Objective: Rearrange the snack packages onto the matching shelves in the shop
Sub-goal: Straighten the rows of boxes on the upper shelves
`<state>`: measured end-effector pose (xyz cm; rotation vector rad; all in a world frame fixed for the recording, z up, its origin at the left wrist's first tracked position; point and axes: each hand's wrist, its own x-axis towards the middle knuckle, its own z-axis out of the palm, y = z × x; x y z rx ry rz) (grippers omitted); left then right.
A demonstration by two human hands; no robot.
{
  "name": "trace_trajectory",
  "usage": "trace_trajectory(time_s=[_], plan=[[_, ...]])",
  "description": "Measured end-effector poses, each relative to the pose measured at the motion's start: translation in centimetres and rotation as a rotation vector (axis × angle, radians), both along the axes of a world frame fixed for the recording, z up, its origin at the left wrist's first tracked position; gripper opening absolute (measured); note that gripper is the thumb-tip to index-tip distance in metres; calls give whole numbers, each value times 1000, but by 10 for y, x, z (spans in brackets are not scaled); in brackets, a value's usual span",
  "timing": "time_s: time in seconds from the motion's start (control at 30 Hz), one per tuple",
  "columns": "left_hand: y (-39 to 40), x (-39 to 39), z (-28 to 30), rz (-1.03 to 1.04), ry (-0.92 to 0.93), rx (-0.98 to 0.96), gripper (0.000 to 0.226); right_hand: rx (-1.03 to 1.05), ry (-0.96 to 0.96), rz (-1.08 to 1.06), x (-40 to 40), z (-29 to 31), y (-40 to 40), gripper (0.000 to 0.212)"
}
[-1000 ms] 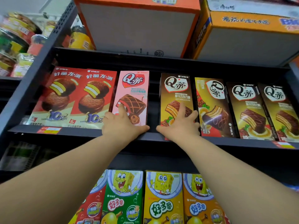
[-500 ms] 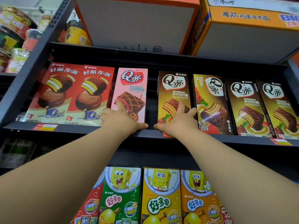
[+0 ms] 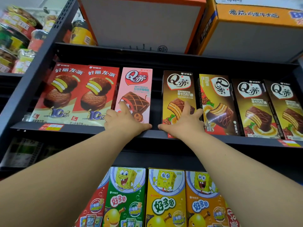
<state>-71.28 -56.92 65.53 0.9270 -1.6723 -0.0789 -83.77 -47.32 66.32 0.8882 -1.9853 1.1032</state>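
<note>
Hands flat on glossy cartons, left hand [image 3: 124, 122] on pink box [image 3: 135, 94], right hand [image 3: 183, 123] on brown box [image 3: 178, 94]

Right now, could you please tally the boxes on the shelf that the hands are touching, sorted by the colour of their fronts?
Red pie boxes: 2
Pink Q box, under the left hand: 1
Brown Q boxes, first under the right hand: 4
Total: 7
</note>
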Motion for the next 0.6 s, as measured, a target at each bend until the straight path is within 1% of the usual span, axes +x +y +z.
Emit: trace_trajectory(time_s=[0.13, 0.3, 0.43, 0.6], plan=[[-1, -1, -6, -13, 49, -39, 114, -51, 12, 29, -1, -4, -2, 116], [-3, -2, -9, -9, 86, -88, 105, -142, 31, 51, -2, -9, -4, 115], [-2, -4, -10, -4, 106, -94, 103, -207, 47, 36, 0, -12, -6, 118], [-3, -4, -13, 13, 126, -114, 101, -269, 21, 23, 0, -13, -8, 125]])
